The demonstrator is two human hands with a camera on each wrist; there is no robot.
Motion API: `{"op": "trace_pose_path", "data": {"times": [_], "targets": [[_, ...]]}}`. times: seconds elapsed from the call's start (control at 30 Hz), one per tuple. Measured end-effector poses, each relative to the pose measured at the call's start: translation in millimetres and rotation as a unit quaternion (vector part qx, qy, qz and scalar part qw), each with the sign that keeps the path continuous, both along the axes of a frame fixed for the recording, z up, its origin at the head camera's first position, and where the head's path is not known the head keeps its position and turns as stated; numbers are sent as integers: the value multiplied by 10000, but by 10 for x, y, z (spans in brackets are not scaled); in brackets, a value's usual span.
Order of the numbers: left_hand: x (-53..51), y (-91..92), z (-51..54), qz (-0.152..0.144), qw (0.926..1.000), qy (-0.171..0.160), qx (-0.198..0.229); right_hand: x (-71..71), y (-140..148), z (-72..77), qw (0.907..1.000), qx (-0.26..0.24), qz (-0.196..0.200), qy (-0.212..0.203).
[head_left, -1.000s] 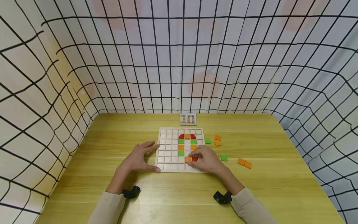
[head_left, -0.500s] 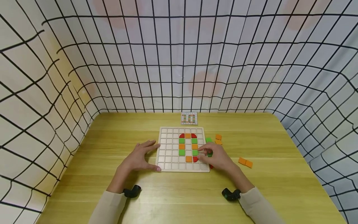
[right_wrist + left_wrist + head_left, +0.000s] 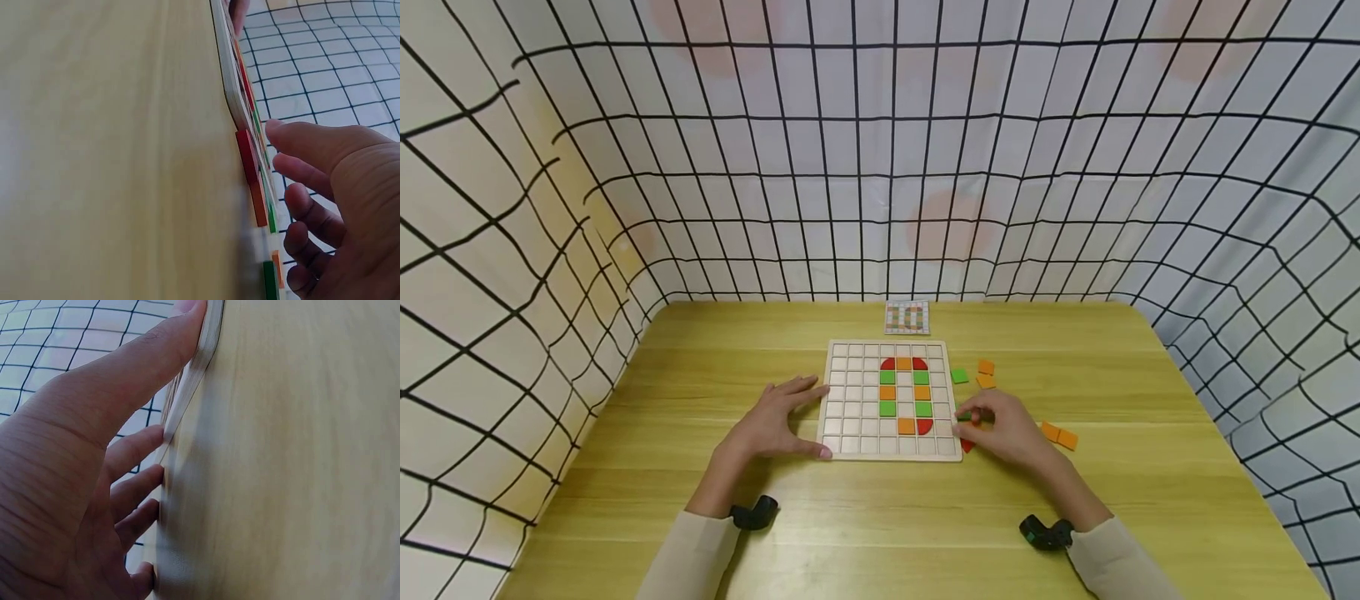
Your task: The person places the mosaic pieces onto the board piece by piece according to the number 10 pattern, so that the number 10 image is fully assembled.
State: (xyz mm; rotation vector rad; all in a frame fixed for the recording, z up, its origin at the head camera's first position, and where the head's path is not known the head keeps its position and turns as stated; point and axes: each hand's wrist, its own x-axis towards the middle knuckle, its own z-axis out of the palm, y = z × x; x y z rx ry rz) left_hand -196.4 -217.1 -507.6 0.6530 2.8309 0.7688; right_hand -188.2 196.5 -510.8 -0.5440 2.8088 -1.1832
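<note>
Right hand (image 3: pixel 1006 427) bent beside the board (image 3: pixel 850 402)

Loosely bent, thumb and index tips apart, the right hand hangs over tiles just off the board's right edge, a red tile (image 3: pixel 246 156) among them. The left hand (image 3: pixel 767 423), fingers spread, touches the board's left edge. Inlaid tiles (image 3: pixel 921 392) form a ring-like outline in the board's right half. An orange pair (image 3: pixel 1059 436) lies farther right of the board; a printed card (image 3: pixel 907 317) sits beyond its far edge.

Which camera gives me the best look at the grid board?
The head view: it shows the grid board from above, with coloured tiles on its squares. The left wrist view shows little beyond its edge, beside the left hand; the right wrist view sees it nearly edge-on.
</note>
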Motion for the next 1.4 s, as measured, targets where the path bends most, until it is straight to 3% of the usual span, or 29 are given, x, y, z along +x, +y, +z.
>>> {"op": "trace_pose_path", "data": {"times": [0.2, 0.63, 0.9, 1.4], "targets": [[-3, -5, -3, 20, 10000, -16, -12, 51, 92, -13, 9997, 238, -44, 8], [-8, 2, -14, 54, 10000, -49, -34, 160, 267, -18, 9993, 217, 285, 118], [2, 3, 2, -9, 9999, -38, 96, 231, 354, -50, 9996, 272, -83, -21], [8, -7, -7, 0, 10000, -14, 89, 279, 431, -57, 9980, 553, -132, 271]]}}
